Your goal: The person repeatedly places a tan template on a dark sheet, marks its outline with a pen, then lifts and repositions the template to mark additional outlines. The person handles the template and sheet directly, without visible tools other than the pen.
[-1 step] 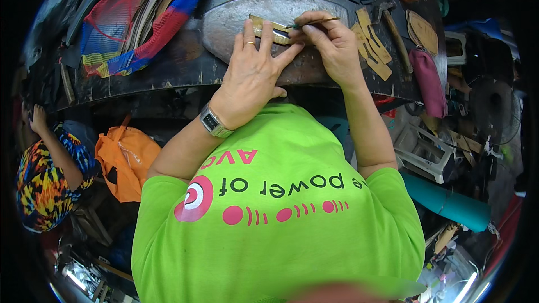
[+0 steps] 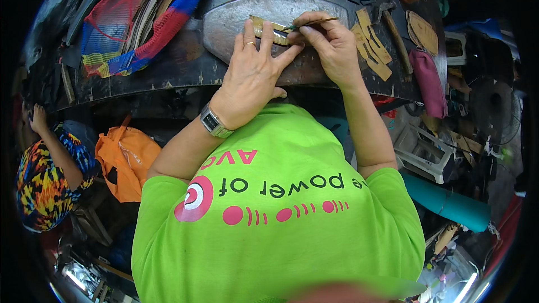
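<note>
The left hand [image 2: 252, 76] lies flat, fingers spread, pressing a tan leather strip [image 2: 268, 28] onto the grey stone slab [image 2: 236, 14] beneath it. Just right of it, touching, the right hand [image 2: 331, 45] pinches a thin green-tipped tool [image 2: 311, 22], its tip on the strip. Further right lie tan cut pieces [image 2: 373, 47].

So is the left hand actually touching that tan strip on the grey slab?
Touching. The head view shows the left hand with its fingertips pressed flat on the tan strip, pinning it to the grey slab.
</note>
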Tool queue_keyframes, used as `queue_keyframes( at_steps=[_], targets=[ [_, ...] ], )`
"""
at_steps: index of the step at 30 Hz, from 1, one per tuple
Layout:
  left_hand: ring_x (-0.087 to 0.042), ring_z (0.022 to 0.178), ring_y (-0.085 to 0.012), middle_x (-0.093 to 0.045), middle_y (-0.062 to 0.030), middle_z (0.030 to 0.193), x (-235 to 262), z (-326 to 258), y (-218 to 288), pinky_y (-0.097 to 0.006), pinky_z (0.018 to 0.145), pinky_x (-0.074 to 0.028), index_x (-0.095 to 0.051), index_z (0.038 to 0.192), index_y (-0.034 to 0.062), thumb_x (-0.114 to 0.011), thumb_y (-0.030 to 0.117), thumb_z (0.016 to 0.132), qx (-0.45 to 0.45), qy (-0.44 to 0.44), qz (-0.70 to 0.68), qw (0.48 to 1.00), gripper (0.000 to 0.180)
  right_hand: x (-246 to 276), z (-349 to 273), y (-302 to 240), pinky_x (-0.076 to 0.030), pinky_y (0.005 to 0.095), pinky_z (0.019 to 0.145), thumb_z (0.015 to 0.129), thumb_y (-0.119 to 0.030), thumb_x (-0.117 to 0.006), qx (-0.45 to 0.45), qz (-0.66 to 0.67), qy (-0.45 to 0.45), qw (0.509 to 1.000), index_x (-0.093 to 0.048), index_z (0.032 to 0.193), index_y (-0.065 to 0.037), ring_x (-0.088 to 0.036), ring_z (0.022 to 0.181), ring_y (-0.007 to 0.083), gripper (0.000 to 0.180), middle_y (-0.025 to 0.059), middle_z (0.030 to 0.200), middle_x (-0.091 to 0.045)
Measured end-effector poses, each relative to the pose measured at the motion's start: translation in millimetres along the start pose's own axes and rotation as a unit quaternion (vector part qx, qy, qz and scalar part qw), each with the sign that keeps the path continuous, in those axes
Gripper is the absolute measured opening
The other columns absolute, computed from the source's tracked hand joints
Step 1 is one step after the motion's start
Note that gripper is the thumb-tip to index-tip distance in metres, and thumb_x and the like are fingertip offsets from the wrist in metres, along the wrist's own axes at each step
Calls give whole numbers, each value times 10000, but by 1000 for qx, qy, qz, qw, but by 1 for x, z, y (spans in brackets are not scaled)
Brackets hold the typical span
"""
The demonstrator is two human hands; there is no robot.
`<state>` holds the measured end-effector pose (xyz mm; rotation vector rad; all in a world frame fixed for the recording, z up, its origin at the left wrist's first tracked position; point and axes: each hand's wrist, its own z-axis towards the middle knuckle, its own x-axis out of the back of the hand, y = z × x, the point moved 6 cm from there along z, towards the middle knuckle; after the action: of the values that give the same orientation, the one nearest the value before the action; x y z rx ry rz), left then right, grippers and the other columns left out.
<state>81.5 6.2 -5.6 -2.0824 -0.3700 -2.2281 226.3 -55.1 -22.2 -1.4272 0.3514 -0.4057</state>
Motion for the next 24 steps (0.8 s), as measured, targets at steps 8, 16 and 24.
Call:
queue_keyframes(
  at_steps=[8, 16, 24],
  targets=[
    [-375, 1413, -553, -396, -287, 1525, -2, -1, -1, -570, 1140, -353, -477, 1545, 274, -907, 421, 715, -2, 17, -4, 1000, 946, -6, 6, -1, -579, 261, 716, 971, -2, -675, 29, -121, 33, 992, -722, 1093, 10, -702, 800, 102, 131, 64, 884, -743],
    [-389, 1404, -545, -421, -285, 1520, -4, 0, -2, -562, 1134, -359, -470, 1553, 283, -902, 434, 717, -4, -7, 23, 1000, 953, -9, 5, -12, -575, 318, 725, 922, -29, -710, 146, -277, 52, 948, -721, 1039, 14, -738, 776, 228, 125, 128, 937, -752],
    [-390, 1413, -540, -427, -294, 1526, -1, -1, 0, -558, 1146, -352, -430, 1592, 307, -892, 448, 723, -3, 3, 9, 1000, 994, 24, -11, -28, -458, 236, 641, 965, -65, -695, 66, -345, 110, 930, -729, 1049, -6, -578, 692, 76, 108, 47, 902, -722]
  ],
)
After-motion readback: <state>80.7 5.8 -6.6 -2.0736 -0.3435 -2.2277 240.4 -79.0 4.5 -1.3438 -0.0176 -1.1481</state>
